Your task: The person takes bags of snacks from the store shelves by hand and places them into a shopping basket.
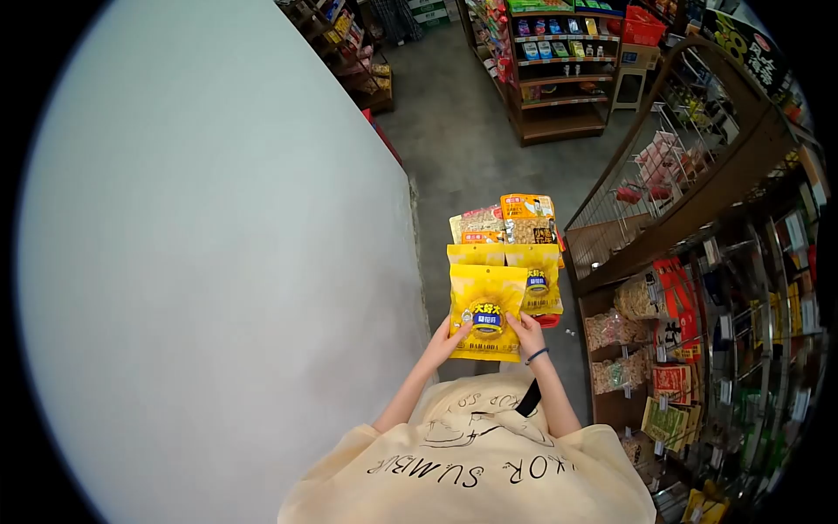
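A yellow snack bag (489, 293) with a blue label is upright in front of my body. My left hand (456, 334) grips its left edge and my right hand (526, 334), with a dark band at the wrist, grips its right edge. Just beyond it, another yellow bag (546, 301) shows partly, overlapped by the held one. Behind these are an orange-topped bag (529, 218) and a clear-fronted bag of pale snacks (478, 224). What supports the bags behind is hidden.
A plain pale wall (218, 262) rises along my left. On the right stand racks with hanging snack bags (617, 332) and a brown-framed wire rack (690, 210). Farther ahead, a stocked shelf unit (563, 122) stands on the grey floor (454, 131), near a red basket (643, 26) and a stool (629, 86).
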Demonstrator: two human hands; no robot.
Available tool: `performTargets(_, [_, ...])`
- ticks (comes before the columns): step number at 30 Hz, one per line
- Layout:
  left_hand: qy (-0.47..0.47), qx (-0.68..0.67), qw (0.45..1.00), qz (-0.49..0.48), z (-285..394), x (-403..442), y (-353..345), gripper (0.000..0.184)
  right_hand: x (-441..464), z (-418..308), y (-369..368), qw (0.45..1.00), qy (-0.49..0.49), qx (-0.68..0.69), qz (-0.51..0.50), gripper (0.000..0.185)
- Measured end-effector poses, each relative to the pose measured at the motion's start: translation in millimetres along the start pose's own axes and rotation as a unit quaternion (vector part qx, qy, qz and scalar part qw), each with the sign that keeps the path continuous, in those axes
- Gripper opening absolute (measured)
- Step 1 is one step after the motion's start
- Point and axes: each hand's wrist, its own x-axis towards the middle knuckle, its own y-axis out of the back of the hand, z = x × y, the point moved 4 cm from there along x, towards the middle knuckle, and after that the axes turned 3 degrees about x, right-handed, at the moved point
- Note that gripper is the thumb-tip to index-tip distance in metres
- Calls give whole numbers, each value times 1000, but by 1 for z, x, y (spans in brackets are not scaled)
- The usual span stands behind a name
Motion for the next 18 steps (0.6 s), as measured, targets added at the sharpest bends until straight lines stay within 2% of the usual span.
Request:
performTargets(5, [55,30,998,-1,-10,53,3,38,49,-12,13,999,-35,-9,26,30])
performTargets(7, [74,43,996,2,-14,70,10,35,70,-24,9,998,18,-55,36,29])
performTargets(8, [76,68,995,12,-13,78,15,35,81,-28,5,998,12,-57,34,29])
performTargets(10, [89,68,994,15,-13,96,25,35,101,-29,3,983,15,-166,78,33])
performTargets(13, [90,63,994,15,-11,126,42,36,141,-15,2,978,6,-195,69,37])
performTargets(14, [92,69,993,13,-10,138,49,37,154,-16,-1,982,4,-188,35,41])
performTargets(17, [99,84,991,-1,-7,164,64,37,174,-32,-15,966,-17,-241,94,46])
performTargets(18, [103,82,991,-4,-8,172,69,37,198,-6,4,962,-22,-263,68,48])
